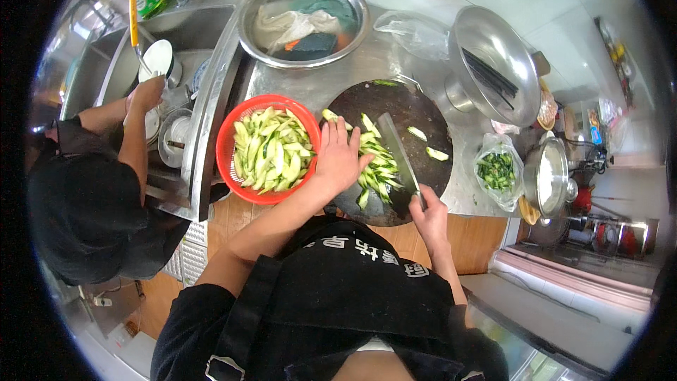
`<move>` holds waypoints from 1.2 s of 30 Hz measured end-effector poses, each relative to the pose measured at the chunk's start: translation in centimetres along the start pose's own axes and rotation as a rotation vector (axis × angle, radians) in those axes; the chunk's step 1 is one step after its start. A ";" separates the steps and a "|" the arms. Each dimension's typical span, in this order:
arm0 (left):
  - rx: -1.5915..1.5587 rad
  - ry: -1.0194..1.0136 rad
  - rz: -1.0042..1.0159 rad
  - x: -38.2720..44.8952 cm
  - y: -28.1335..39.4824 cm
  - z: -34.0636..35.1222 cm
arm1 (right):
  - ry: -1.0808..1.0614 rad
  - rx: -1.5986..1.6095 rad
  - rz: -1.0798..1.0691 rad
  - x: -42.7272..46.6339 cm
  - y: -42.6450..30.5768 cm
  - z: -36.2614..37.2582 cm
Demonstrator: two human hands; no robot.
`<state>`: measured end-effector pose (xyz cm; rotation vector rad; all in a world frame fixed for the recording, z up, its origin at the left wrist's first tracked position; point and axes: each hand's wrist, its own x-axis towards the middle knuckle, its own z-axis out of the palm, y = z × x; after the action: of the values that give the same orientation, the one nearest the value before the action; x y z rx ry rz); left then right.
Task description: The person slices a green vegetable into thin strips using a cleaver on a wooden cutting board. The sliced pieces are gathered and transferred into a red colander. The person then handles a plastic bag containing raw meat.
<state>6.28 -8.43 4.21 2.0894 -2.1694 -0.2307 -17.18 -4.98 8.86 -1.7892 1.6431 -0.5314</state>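
Observation:
My right hand is closed around the handle of a cleaver, whose blade stands beside a pile of sliced cucumber on a round dark cutting board. On the pile's left side is my left hand, fingers spread over the board's left edge and close to one cucumber piece; whether it holds anything is hidden. A red plastic basket full of similar green slices stands left of the board, by my left wrist. A few loose slices lie right of the blade.
A steel basin with cloths in water stands behind the basket. Right of the board are a tilted steel bowl, a bag of chopped greens and a steel pot. At the left, a co-worker handles dishes over the sink.

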 end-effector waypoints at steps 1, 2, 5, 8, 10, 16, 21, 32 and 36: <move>-0.151 0.051 0.006 -0.5 0.5 0.6 | 0.074 0.009 0.051 -0.3 0.0 -0.4; -0.237 0.093 0.044 -0.7 0.9 1.6 | 0.146 0.018 0.100 -0.6 0.0 -1.0; -0.434 0.180 0.040 -0.6 1.8 2.1 | 0.367 -0.035 0.180 -0.5 2.2 -1.9; -0.352 0.345 -0.075 0.7 1.9 1.6 | 0.382 -0.215 0.224 0.2 3.6 -2.0; -0.375 0.402 -0.222 2.2 1.4 2.1 | 0.338 -0.319 0.195 0.5 3.0 -0.8; -0.530 0.433 -0.100 4.5 0.5 3.9 | 0.184 -0.096 -0.034 0.2 0.3 2.8; -0.686 0.195 0.113 3.9 1.6 3.1 | -0.090 0.615 0.377 -0.7 1.7 0.8; -0.349 0.275 0.093 -0.9 4.9 2.3 | -0.105 0.911 0.501 -3.7 1.6 3.7; -0.399 0.337 0.037 0.2 5.5 3.0 | -0.134 0.888 0.466 -1.8 -0.1 5.6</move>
<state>0.33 -8.31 2.29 1.7243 -1.7920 -0.2602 -13.54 -2.17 5.13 -0.7528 1.3432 -0.7425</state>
